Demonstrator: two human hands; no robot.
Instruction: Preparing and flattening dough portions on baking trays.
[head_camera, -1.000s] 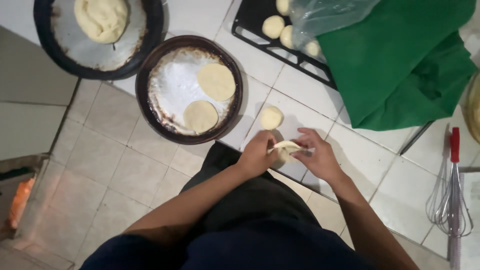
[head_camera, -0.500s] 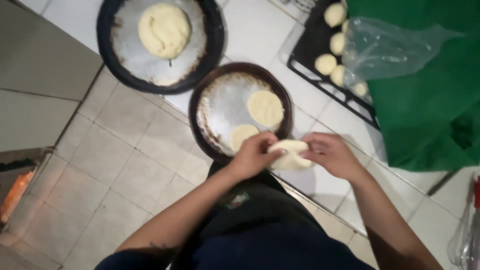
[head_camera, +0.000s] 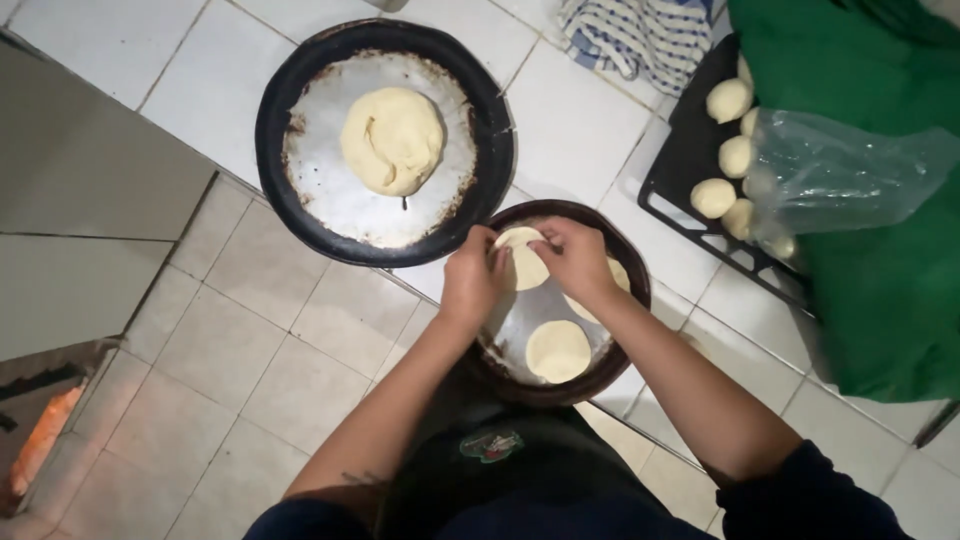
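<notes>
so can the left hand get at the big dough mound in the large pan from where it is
Probably yes: the left hand sits just beside the large pan, nothing lies between it and the dough mound, but it is busy holding a flat dough round.

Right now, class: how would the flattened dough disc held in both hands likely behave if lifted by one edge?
The dough disc would probably droop, being thin and needing the left hand and right hand. It looks soft, so it may stretch or tear. It seems light.

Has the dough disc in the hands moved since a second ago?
Yes. The dough disc was held off the small pan's near rim; now both hands hold it over that pan.
</notes>
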